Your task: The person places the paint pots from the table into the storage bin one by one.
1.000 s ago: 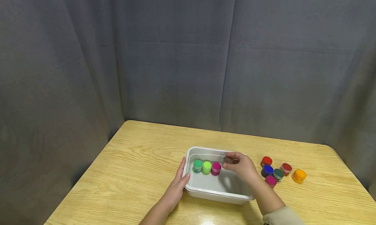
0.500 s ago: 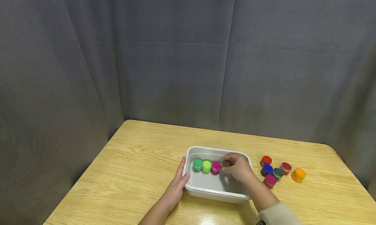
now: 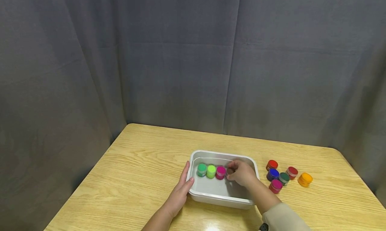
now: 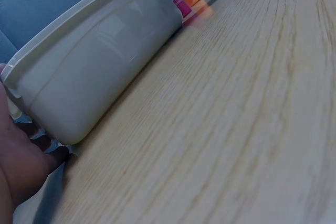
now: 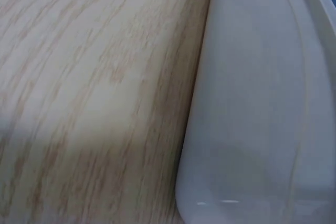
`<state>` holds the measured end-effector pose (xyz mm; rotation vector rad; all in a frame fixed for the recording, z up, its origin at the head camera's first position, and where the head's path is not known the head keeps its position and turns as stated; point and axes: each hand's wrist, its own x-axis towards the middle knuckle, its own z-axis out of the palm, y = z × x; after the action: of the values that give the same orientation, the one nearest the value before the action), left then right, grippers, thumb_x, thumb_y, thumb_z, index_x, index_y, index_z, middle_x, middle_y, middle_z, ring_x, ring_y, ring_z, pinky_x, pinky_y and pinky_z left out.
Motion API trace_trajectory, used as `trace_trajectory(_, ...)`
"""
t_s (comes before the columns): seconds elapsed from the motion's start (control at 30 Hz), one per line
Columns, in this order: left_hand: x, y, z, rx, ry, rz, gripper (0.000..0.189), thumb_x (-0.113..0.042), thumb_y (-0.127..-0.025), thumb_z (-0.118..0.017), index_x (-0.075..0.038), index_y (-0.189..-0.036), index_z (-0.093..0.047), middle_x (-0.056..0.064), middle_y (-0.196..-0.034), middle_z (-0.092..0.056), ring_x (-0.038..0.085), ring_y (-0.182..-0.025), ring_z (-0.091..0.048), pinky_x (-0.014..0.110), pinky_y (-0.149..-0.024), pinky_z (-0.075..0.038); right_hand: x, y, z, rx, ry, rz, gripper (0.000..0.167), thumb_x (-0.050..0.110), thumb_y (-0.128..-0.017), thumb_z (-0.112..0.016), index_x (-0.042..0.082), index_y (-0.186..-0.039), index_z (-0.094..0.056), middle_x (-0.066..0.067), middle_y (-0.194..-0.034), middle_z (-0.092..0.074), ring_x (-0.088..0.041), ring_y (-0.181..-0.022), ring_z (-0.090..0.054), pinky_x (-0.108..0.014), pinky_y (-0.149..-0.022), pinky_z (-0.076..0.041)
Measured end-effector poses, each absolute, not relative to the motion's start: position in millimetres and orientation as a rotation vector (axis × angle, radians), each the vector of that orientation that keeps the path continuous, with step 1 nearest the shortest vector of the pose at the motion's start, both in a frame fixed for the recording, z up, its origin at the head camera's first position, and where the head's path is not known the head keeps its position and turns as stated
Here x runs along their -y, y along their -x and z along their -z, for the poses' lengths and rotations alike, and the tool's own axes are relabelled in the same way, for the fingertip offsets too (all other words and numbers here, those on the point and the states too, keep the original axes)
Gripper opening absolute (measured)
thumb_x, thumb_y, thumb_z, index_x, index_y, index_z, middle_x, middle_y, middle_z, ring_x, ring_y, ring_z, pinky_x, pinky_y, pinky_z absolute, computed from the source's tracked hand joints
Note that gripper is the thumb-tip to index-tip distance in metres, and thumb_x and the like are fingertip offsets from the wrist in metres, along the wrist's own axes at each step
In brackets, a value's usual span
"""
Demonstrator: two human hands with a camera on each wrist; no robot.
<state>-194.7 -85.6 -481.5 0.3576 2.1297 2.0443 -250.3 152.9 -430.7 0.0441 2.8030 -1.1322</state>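
Note:
My left hand (image 3: 178,193) holds the left end of a white plastic tub (image 3: 221,200), thumb at the rim and fingers along the outside. Its fingers (image 4: 51,157) show around the tub's lower corner in the left wrist view. Inside the tub, my right hand (image 3: 245,174) pinches a brown paint jar (image 3: 230,171) between thumb and fingers, partly covering it. To its left a green jar (image 3: 202,170), a lime jar (image 3: 211,171) and a magenta jar (image 3: 220,172) stand in a row. The right wrist view shows only the tub's outer wall (image 5: 252,103) and the tabletop, with the hand out of sight.
Right of the tub stand several paint jars: red (image 3: 272,164), blue (image 3: 272,174), dark green (image 3: 284,178), magenta (image 3: 275,186), dark red (image 3: 292,172) and orange (image 3: 305,179). A grey curtain (image 3: 181,63) hangs behind the wooden table (image 3: 126,177).
My right hand has moved slightly left and lower inside the tub, bringing the brown paint jar up beside the magenta one. The left hand keeps its hold on the tub.

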Motion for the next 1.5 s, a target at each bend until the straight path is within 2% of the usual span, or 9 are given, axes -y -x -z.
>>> trace_trajectory(0.2, 85.8, 194.4, 481.4, -2.116, -0.362, -2.048, 0.063, -0.028, -0.106, -0.034, -0.022, -0.159, -0.002, 0.007, -0.167, 0.003, 0.038, -0.152, 0.006, 0.067, -0.117, 0.006, -150.2, 249.5, 429.7, -2.806, -0.078, 1.088, 0.034, -0.001, -0.073, -0.080, -0.001, -0.104, -0.066, -0.010, -0.096, -0.066, -0.020, -0.085, -0.056, -0.032, -0.075, -0.048)
trace_trajectory(0.43, 85.0, 193.0, 479.2, -2.115, -0.360, -2.057, 0.063, -0.028, -0.106, -0.035, -0.020, -0.159, -0.003, 0.008, -0.167, 0.003, 0.039, -0.152, 0.006, 0.066, -0.118, 0.005, -149.1, 249.9, 429.5, -2.795, -0.099, 1.074, 0.037, -0.001, -0.077, -0.078, 0.000, -0.111, -0.067, -0.013, -0.108, -0.067, -0.024, -0.097, -0.059, -0.046, -0.093, -0.050)
trace_trajectory(0.57, 85.4, 192.2, 479.6, -2.125, -0.354, -2.050, 0.063, -0.028, -0.106, -0.035, -0.020, -0.159, -0.003, 0.008, -0.167, 0.002, 0.039, -0.152, 0.006, 0.066, -0.118, 0.005, -149.0, 250.2, 430.0, -2.795, -0.094, 1.080, 0.038, 0.000, -0.077, -0.077, 0.000, -0.114, -0.066, -0.014, -0.111, -0.067, -0.025, -0.101, -0.060, -0.050, -0.097, -0.048)
trace_trajectory(0.77, 85.8, 190.9, 479.8, -2.149, -0.340, -2.030, 0.064, -0.029, -0.105, -0.036, -0.021, -0.159, -0.004, 0.008, -0.167, 0.001, 0.040, -0.152, 0.004, 0.067, -0.117, 0.004, -149.5, 248.7, 430.3, -2.814, -0.078, 1.072, 0.040, 0.001, -0.077, -0.078, -0.001, -0.115, -0.065, -0.016, -0.113, -0.068, -0.027, -0.103, -0.061, -0.049, -0.097, -0.049)
trace_trajectory(0.93, 85.6, 190.3, 478.5, -2.153, -0.336, -2.026, 0.063, -0.028, -0.106, -0.036, -0.022, -0.159, -0.003, 0.008, -0.167, 0.001, 0.039, -0.152, 0.004, 0.067, -0.117, 0.004, -151.2, 245.6, 425.8, -2.833, -0.047, 1.085, 0.042, 0.004, -0.077, -0.079, -0.002, -0.116, -0.064, -0.021, -0.115, -0.067, -0.034, -0.109, -0.062, -0.050, -0.096, -0.049)
trace_trajectory(1.27, 85.1, 190.7, 478.4, -2.140, -0.344, -2.040, 0.063, -0.027, -0.105, -0.036, -0.022, -0.159, -0.003, 0.009, -0.167, 0.001, 0.039, -0.152, 0.004, 0.067, -0.117, 0.004, -158.1, 236.6, 407.7, -2.806, -0.031, 1.193, 0.044, 0.010, -0.082, -0.074, -0.001, -0.123, -0.061, -0.025, -0.122, -0.062, -0.037, -0.110, -0.061, -0.046, -0.084, -0.057)
trace_trajectory(1.5, 85.5, 190.1, 478.3, -2.143, -0.344, -2.034, 0.064, -0.028, -0.105, -0.036, -0.021, -0.159, -0.003, 0.009, -0.167, 0.001, 0.040, -0.152, 0.004, 0.068, -0.117, 0.004, -173.9, 229.5, 393.2, -2.765, -0.050, 1.270, 0.046, 0.018, -0.089, -0.070, 0.002, -0.131, -0.057, -0.022, -0.131, -0.059, -0.038, -0.118, -0.056, -0.049, -0.094, -0.054)
